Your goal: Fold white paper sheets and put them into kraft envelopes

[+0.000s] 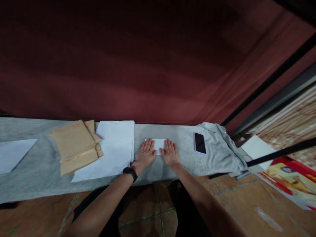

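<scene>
On grey cloth (172,131), mid-frame: presses folded-looking white paper rectangle (159,144) under left hand (146,153), right hand (170,154), ungripped; leaves centre-left white paper sheets (117,144) unfolded.

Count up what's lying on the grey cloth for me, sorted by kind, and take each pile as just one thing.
White paper: 3 (small piece under the left hand and right hand, large pile, sheet at the left edge)
Brown paper pile: 1
Phone: 1
Total: 5
</scene>
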`<state>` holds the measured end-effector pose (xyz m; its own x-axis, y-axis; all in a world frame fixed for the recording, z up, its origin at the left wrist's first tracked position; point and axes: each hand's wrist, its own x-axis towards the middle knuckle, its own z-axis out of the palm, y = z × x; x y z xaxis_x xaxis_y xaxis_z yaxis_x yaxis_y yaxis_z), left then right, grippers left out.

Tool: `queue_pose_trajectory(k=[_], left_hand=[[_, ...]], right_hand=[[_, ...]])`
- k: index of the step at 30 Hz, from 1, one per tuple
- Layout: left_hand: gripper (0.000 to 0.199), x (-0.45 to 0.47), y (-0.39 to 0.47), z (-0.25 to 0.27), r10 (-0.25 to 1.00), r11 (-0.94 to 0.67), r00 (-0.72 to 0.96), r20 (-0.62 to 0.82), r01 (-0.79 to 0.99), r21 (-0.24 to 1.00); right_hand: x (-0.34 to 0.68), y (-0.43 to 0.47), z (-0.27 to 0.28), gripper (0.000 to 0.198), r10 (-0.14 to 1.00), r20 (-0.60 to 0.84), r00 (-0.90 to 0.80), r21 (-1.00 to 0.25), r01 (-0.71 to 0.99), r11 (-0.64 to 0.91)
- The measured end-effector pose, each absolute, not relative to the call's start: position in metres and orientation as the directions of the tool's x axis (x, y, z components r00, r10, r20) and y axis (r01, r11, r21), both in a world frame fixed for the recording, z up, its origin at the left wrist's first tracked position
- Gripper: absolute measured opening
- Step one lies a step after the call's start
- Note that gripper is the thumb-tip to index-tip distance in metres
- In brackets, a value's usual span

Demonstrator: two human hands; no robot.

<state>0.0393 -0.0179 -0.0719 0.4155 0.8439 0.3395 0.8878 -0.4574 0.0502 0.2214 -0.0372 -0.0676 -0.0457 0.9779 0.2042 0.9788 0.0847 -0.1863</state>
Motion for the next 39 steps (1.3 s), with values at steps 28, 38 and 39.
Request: queue_pose_trajectory(k=[28, 38, 39], left_hand=[[0.061, 0.070, -0.005, -0.079, 0.823, -0.550, 0.530, 0.205, 0.833, 0.057], [0.060, 0.059, -0.002, -0.082, 0.850, -0.486, 0.465, 0.247, 0.873, 0.030], [0.059, 0.058, -0.002, -0.080, 0.854, -0.479, 0.457, 0.248, 0.877, 0.032]], right_hand=[[0.198, -0.020, -0.046, 0.054, 0.970, 0.206, -0.126, -0.464, 0.860, 0.211], [0.192, -0.022, -0.060, 0.060, 0.970, 0.192, -0.148, -0.380, 0.900, 0.213], [0.194, -0.023, -0.062, 0.059, 0.966, 0.211, -0.151, -0.357, 0.908, 0.220]])
